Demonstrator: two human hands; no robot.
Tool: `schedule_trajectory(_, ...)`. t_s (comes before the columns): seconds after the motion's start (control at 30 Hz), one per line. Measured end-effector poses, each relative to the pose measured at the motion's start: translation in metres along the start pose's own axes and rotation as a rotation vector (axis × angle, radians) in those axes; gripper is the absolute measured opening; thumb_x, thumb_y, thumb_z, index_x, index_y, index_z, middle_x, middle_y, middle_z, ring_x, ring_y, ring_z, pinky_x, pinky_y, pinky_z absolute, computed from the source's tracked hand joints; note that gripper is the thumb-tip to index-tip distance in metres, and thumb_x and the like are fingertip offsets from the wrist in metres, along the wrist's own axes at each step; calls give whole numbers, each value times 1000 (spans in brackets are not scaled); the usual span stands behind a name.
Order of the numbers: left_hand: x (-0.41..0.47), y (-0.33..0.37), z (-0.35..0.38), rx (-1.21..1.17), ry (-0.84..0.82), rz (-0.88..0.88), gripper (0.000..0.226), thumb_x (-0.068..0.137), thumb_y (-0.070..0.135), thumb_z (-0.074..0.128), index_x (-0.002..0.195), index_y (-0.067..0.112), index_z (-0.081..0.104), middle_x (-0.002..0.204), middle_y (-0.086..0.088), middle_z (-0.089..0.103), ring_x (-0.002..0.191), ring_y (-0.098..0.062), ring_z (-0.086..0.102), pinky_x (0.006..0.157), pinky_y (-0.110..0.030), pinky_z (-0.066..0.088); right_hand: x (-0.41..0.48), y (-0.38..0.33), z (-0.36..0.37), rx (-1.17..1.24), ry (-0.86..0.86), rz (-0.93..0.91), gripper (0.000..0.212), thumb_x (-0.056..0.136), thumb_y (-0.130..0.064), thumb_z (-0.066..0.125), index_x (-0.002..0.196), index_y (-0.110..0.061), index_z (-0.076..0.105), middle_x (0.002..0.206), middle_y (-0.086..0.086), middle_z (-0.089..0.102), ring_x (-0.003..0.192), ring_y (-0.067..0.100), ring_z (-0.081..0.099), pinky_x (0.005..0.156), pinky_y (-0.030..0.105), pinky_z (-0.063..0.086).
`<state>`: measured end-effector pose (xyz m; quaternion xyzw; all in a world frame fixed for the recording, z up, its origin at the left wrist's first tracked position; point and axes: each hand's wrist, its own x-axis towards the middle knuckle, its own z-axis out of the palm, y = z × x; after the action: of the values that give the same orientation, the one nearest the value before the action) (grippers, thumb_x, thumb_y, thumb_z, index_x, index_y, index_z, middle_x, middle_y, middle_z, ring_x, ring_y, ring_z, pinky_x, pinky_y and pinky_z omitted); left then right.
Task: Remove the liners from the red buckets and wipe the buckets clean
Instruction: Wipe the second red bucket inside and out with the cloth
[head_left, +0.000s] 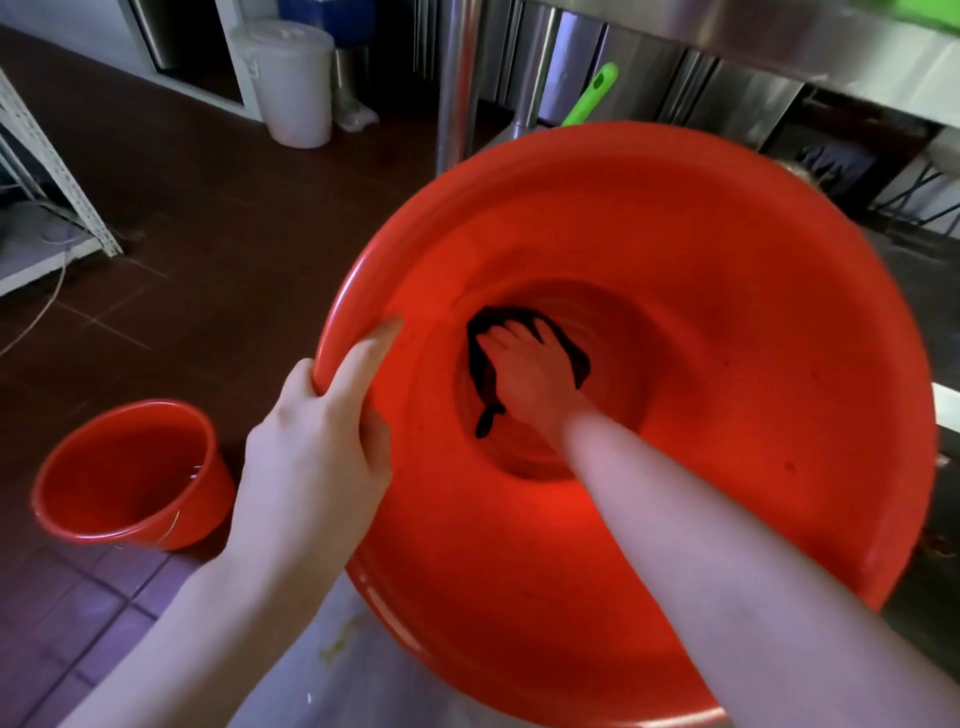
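Observation:
A large red bucket (727, 291) fills the middle and right of the view, its mouth turned toward me. My left hand (317, 441) grips its near-left rim, thumb outside and fingers over the edge. My right arm reaches deep inside, where my right hand (530, 374) presses a dark cloth (480, 364) flat against the bucket's bottom with spread fingers. No liner shows in this bucket. A second, smaller red bucket (124, 478) stands upright on the floor at lower left with a little water in it.
Dark brown floor tiles run to the left. A white lidded bin (296, 83) stands at the back. A steel table leg (460, 83) and steel counter sit behind the big bucket, with a green handle (592, 96) poking up. A white metal rack (57, 171) is at far left.

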<state>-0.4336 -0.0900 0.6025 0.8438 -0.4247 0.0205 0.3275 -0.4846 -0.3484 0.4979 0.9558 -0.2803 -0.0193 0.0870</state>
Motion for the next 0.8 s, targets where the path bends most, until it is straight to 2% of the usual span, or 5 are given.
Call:
schedule_trajectory(0.1, -1, 2, -1, 10, -9, -1, 72, 87, 8, 59, 146, 42, 35, 91, -2, 47, 57, -15, 45, 49, -21, 30, -10, -10, 10, 86, 33, 18, 53, 97, -21, 37, 150, -22, 32, 155, -4, 32, 146, 18, 20, 117, 47, 11)
schedule_trajectory(0.27, 1, 0, -2, -10, -8, -19, 71, 87, 7, 59, 146, 40, 36, 89, -3, 45, 55, -8, 39, 49, -19, 28, -57, -15, 44, 12, -231, -291, 53, 98, -22, 38, 151, -23, 30, 159, -5, 26, 148, 15, 13, 116, 43, 11)
schedule_trajectory(0.4, -4, 4, 0, -9, -11, -20, 73, 86, 8, 60, 146, 41, 35, 90, -5, 47, 54, -21, 47, 51, -26, 36, -53, 6, 41, -52, -253, -387, 66, 93, -25, 46, 154, -30, 20, 161, -11, 17, 149, 9, 10, 117, 39, 13)
schedule_trajectory(0.6, -3, 3, 1, 42, 9, -33, 70, 86, 10, 60, 145, 40, 37, 88, -3, 47, 52, -16, 43, 46, -17, 26, -15, 41, 10, 142, 29, -61, 84, 83, -28, 59, 155, -30, 16, 162, -9, 15, 150, 13, 9, 119, 41, 19)
schedule_trajectory(0.8, -3, 4, 3, 32, 36, -56, 69, 88, 10, 58, 145, 43, 35, 87, -4, 45, 54, -22, 46, 52, -27, 34, -53, 89, 14, 129, 12, 143, 88, 81, -9, 55, 156, -21, 10, 163, 1, 10, 150, 26, 9, 121, 41, 15)
